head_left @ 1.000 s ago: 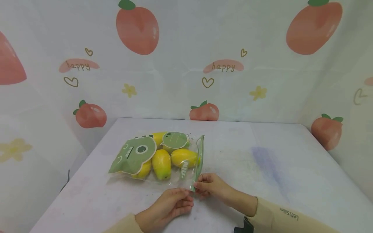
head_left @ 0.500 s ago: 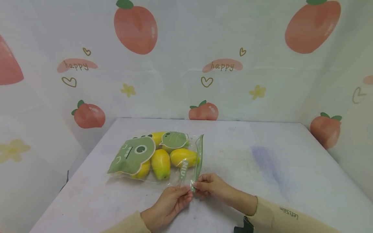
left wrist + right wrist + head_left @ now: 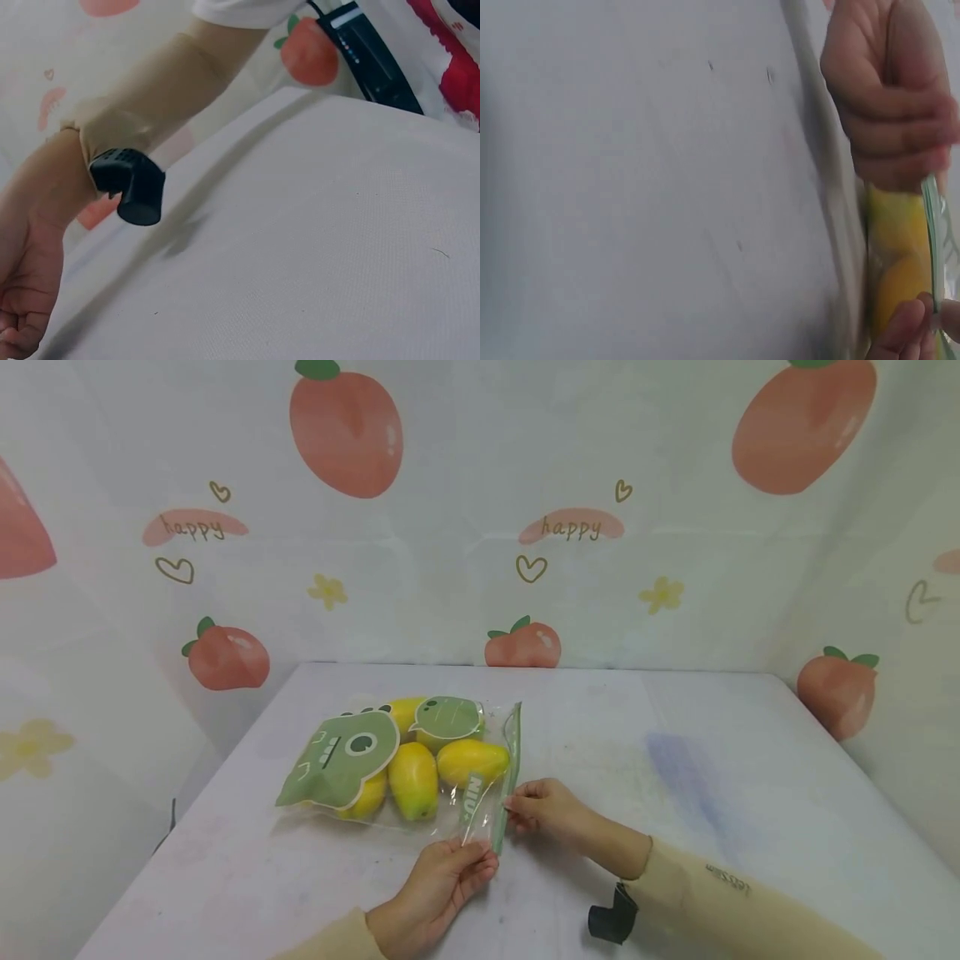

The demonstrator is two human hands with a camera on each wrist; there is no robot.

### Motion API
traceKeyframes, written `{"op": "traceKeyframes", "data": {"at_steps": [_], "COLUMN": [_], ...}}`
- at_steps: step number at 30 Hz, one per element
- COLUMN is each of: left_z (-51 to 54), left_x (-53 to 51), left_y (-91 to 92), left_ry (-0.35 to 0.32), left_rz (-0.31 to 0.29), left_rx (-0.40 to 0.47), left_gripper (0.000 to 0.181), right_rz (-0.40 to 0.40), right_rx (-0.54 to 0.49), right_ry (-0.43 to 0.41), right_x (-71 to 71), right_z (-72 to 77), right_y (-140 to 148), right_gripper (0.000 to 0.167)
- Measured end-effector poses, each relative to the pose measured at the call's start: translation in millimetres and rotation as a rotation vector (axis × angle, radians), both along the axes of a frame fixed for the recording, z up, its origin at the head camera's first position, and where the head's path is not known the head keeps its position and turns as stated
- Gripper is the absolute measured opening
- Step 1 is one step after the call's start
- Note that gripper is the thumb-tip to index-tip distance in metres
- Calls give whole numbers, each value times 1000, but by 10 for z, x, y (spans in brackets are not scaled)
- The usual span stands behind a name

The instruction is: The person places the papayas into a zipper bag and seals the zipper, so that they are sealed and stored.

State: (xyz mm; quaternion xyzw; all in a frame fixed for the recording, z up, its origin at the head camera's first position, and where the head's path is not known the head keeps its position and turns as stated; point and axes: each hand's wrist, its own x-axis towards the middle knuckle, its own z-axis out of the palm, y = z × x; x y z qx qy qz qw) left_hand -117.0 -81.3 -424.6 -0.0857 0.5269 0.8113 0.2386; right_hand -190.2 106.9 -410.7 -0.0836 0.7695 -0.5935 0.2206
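A clear zip bag [image 3: 480, 818] with green dinosaur prints lies on the white table, its green zip strip [image 3: 517, 745] facing right. Inside are several yellow, mango-like fruits [image 3: 414, 781]. My left hand [image 3: 442, 889] pinches the bag's near corner between thumb and fingers. Farther up the strip, my right hand [image 3: 551, 814] pinches the zip with thumb and forefinger. The right wrist view shows the strip [image 3: 932, 232] stretched between my left hand [image 3: 892, 112] and the right fingertips [image 3: 904, 330]. In the left wrist view, only my right hand [image 3: 34, 262] appears, at the left edge.
The table [image 3: 637, 760] carries a faint purple stain [image 3: 686, 777] at right. A fruit-printed curtain [image 3: 450, 568] encloses its back and sides. A black wrist device [image 3: 613, 917] hangs under my right forearm. A thin dark cable [image 3: 171, 818] shows at the left edge.
My left hand has moved slightly right and up and now pinches the bag's corner. My right hand has moved up along the zip strip, away from that corner.
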Motion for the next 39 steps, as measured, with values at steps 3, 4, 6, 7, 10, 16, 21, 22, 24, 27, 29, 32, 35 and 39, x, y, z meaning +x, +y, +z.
{"op": "traceKeyframes", "data": {"at_steps": [3, 4, 6, 7, 10, 16, 21, 22, 24, 27, 29, 32, 35, 39], "left_z": [-1, -3, -5, -5, -9, -12, -15, -15, -14, -14, -20, -37, -50, -48], "left_x": [1, 1, 2, 2, 3, 4, 10, 12, 19, 31, 39, 57, 78, 94], "left_y": [2, 1, -1, -2, -5, -2, 3, 4, 8, 18, 23, 34, 51, 76], "left_ry": [-6, -7, -4, -2, 5, 12, 16, 18, 26, 24, 21, 14, 3, -22], "left_rz": [5, 4, 1, 0, 1, 13, 13, 12, 10, 5, 1, -4, -11, -35], "left_rx": [-6, -6, -5, -3, 0, -2, -18, -20, -23, -27, -27, -25, -22, -36], "left_gripper": [26, 25, 24, 23, 19, 15, 16, 16, 16, 15, 14, 15, 17, 18], "right_rz": [-36, -45, -62, -68, -91, -127, -164, -167, -182, -209, -226, -246, -269, -302], "right_rx": [51, 61, 79, 79, 85, 118, 152, 163, 169, 171, 171, 192, 213, 195], "right_ry": [10, 12, 21, 22, 24, 7, 6, 9, 10, 23, 44, 82, 100, 77], "right_x": [-93, -119, -170, -194, -263, -437, -642, -681, -758, -870, -940, -1034, -1118, -1192], "right_z": [4, 8, 12, 14, 29, 69, 80, 82, 81, 75, 60, 31, -3, -15], "right_y": [-2, -5, -12, -15, -23, -2, 59, 69, 86, 109, 127, 159, 205, 265], "right_gripper": [24, 24, 24, 24, 24, 25, 27, 28, 29, 29, 30, 33, 34, 36]}}
